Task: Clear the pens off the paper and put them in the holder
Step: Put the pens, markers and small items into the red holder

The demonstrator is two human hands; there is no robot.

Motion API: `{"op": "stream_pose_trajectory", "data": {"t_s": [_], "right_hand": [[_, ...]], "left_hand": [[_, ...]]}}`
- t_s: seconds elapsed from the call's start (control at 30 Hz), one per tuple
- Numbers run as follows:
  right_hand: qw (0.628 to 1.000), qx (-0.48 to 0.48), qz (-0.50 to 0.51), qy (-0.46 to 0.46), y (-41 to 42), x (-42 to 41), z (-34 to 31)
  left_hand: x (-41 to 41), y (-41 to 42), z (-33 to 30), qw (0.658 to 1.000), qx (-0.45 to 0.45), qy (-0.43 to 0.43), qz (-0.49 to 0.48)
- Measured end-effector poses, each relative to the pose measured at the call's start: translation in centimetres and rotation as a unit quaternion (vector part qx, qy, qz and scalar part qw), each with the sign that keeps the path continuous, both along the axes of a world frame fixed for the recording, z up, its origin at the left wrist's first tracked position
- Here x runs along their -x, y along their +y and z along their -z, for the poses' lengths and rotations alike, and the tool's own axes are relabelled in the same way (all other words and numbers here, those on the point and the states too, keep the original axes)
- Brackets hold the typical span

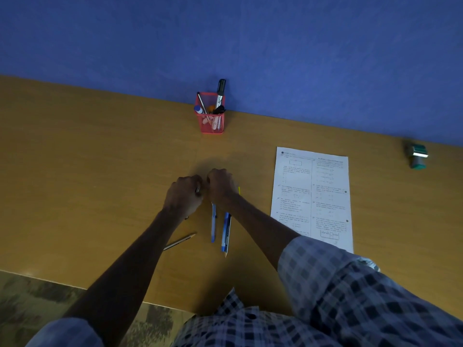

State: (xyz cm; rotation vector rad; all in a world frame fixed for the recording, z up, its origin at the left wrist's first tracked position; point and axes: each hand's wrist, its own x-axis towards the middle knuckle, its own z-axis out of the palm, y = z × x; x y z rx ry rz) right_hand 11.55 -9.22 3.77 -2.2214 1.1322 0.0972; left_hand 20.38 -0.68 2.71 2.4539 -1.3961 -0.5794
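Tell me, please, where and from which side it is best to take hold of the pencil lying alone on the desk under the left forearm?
Probably mid-shaft, pinched from above. The pencil lies flat on the desk, apart from the blue pens, its tip pointing up-right and its other end hidden under the left forearm. Its long sides are clear, so thumb and finger can close across the shaft.

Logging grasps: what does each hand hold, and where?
Left hand grips a pen mid-barrel. Right hand holds blue pens by their far ends, apparently.
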Motion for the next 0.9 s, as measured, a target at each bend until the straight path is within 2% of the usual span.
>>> {"op": "stream_pose_trajectory", "data": {"t_s": [0.27, 0.37, 0.53, 0.7, 0.8, 0.9], "right_hand": [[0.996, -0.071, 0.026, -0.041, -2.7, 0.3, -1.2], [0.989, -0.086, 0.053, -0.111, -4.6, 0.5, -2.5], [0.986, -0.022, 0.043, -0.159, -8.8, 0.8, -6.4], [0.910, 0.031, 0.160, -0.382, -12.3, 0.4, -11.1], [0.883, 0.088, 0.165, -0.430, -13.9, -0.5, -12.7], [0.876, 0.127, 0.157, -0.438, -14.9, -1.5, -12.8]], "left_hand": [[-1.9, -1.4, -0.4, 0.993, 0.102, -0.005, -0.061], [-3.1, -2.2, -1.3, 0.986, 0.148, 0.004, -0.082], [-4.8, -4.2, -4.6, 0.959, 0.264, 0.023, -0.096], [-6.7, -7.6, -9.4, 0.914, 0.397, 0.037, -0.080], [-7.4, -10.1, -11.7, 0.897, 0.432, 0.038, -0.088], [-7.8, -12.2, -12.0, 0.892, 0.441, 0.050, -0.083]]}}
